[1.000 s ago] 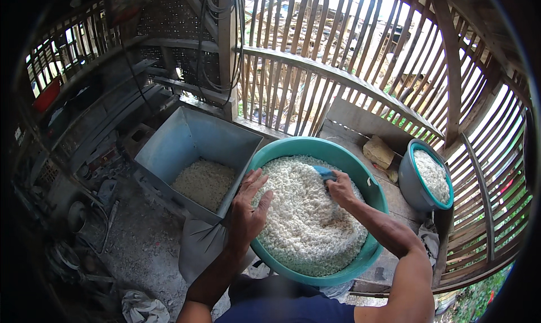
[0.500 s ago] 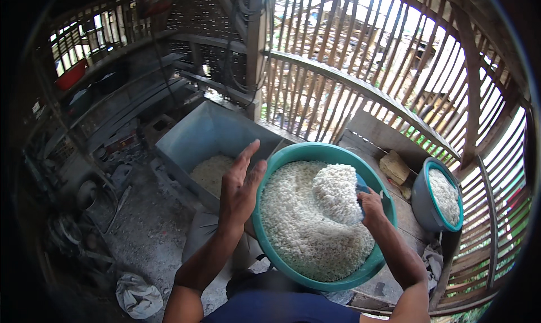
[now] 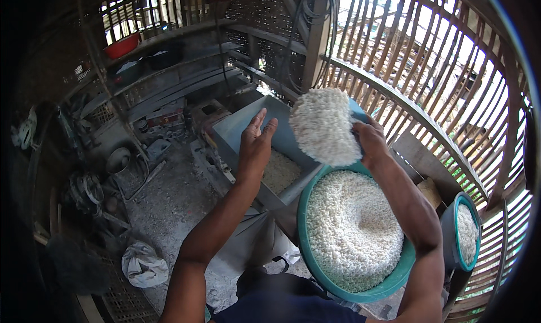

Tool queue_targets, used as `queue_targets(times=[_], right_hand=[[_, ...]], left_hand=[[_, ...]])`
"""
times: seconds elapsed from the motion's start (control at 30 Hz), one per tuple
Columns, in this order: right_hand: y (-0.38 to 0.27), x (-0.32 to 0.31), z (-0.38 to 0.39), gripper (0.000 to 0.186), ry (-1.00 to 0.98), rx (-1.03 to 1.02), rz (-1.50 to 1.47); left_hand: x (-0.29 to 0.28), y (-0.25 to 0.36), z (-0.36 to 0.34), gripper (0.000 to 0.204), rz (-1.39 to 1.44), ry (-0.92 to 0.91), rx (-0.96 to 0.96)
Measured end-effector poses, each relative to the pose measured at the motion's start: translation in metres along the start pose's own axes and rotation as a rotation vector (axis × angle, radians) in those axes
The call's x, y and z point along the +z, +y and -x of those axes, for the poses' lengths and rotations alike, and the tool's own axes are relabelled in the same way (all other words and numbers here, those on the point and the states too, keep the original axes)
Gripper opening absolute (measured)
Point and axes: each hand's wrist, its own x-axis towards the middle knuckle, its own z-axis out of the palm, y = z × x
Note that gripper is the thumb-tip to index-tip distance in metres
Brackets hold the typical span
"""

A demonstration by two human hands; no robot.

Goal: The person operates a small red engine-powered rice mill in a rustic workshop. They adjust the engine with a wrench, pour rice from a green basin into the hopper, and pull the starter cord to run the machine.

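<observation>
My right hand grips a blue scoop heaped with a blurred mound of white grains, raised between the grey metal bin and the teal basin. My left hand, open with fingers raised, is over the metal bin, to the left of the scoop and holding nothing. Grains lie in the bottom of that bin. The round teal basin below my right arm is full of white grains, with a hollow toward its middle.
A smaller grey-and-teal tub of grains stands at the right by the slatted wall. A white sack lies on the dusty floor at lower left. Metal pans and parts crowd the left; a red basin sits on a shelf behind.
The scoop, low in the teal basin a second ago, has risen full of grains and moved up toward the bin. My left hand has left the basin's rim and lifted. The view has turned leftward.
</observation>
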Motion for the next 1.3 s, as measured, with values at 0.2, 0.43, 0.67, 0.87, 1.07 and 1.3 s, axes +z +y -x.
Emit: queue_targets(times=[0.2,0.43,0.67,0.87,1.07,1.3], right_hand=[[0.035,0.064,-0.005,0.037,0.050,-0.707,1.031],[0.045,0.078,0.008,0.036,-0.223,-0.955,0.972],[-0.022,0.024,0.032,0.028,-0.016,-0.846,0.809],[-0.045,-0.132,0.102,0.031,0.157,-0.633,1.082],[-0.041,-0.209,0.174,0.027,0.375,-0.094,1.401],[0.111,-0.141,0.196,0.030,0.266,0.170,0.625]], left_hand=[[-0.009,-0.030,-0.009,0.057,-0.319,0.076,0.055],[-0.008,-0.038,-0.004,0.047,-0.452,0.045,0.196],[0.008,-0.012,0.031,0.012,-0.466,0.104,0.539],[0.052,0.000,0.102,0.010,-0.270,-0.369,0.733],[0.070,-0.020,0.121,0.023,-0.506,-0.569,0.503],[0.071,-0.042,0.123,0.028,-0.494,-0.511,0.453]])
